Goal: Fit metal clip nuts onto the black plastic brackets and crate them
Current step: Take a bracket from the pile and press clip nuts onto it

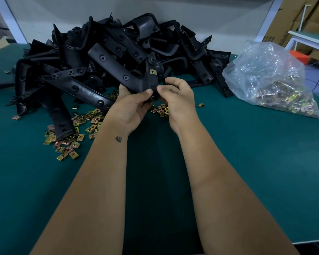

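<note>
A green-topped bench (247, 162) runs up to a pale wall, with cardboard boxes and a second green table off to the far right, and everything here sits in relation to the big heap of black plastic brackets (103, 57) piled against that wall. Right of the heap slumps a clear plastic bag (269, 78) full of clip nuts; in front of the heap, loose clip nuts (75, 129) are scattered across the bench, a smaller cluster (161, 110) lying just under the hands. Held up in front of the heap is one bracket (149, 78), the left hand (131, 105) clenched round its lower end, one clip nut (153, 71) already seated higher up. The right hand (175, 96) has its grip pinched at the bracket's lower edge, probably pressing on a second nut, though the nut itself is hidden. The risk, I judge, is a nut going on crooked or slipping from the fingertips into the scatter below if the bracket twists under the push. No crate is in view.
</note>
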Available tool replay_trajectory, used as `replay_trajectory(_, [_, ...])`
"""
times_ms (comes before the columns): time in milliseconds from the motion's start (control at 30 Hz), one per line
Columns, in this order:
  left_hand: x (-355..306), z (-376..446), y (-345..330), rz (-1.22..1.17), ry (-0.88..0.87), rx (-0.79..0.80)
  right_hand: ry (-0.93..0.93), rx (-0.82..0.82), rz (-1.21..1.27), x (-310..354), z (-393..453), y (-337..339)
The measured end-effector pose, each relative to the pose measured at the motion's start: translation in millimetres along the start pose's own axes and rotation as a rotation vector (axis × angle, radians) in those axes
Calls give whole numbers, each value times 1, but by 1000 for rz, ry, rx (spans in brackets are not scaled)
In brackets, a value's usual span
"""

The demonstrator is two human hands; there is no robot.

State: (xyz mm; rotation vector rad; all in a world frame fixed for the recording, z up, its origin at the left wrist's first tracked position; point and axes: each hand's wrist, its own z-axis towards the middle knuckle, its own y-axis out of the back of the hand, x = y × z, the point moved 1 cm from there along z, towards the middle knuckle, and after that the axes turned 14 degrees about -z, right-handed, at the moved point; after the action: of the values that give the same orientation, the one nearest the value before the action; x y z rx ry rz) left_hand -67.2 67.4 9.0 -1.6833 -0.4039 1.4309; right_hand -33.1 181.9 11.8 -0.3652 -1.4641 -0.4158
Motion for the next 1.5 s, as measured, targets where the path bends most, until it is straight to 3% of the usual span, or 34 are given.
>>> replay_trajectory(333, [0, -3, -1, -71, 51, 99, -67, 141, 270, 6, -2, 1])
replay_trajectory(567, [5, -2, -1, 128, -23, 53, 28, 25, -40, 3, -3, -2])
replay_trajectory(733, [6, 0, -2, -67, 7, 157, -23, 90, 302, 5, -3, -1])
replay_trajectory(833, [8, 2, -2, -203, 19, 158, -11, 81, 349, 8, -5, -3])
replay_trajectory(1100, [9, 6, 1, -306, -38, -8, 189, -90, -138, 6, -11, -9])
replay_trajectory(1333, [9, 5, 3, -272, -11, -32, 359, -154, -568, 6, -18, -16])
replay_trajectory(1500, [9, 3, 2, -263, 4, -44, 431, -212, -677, 8, -21, -15])
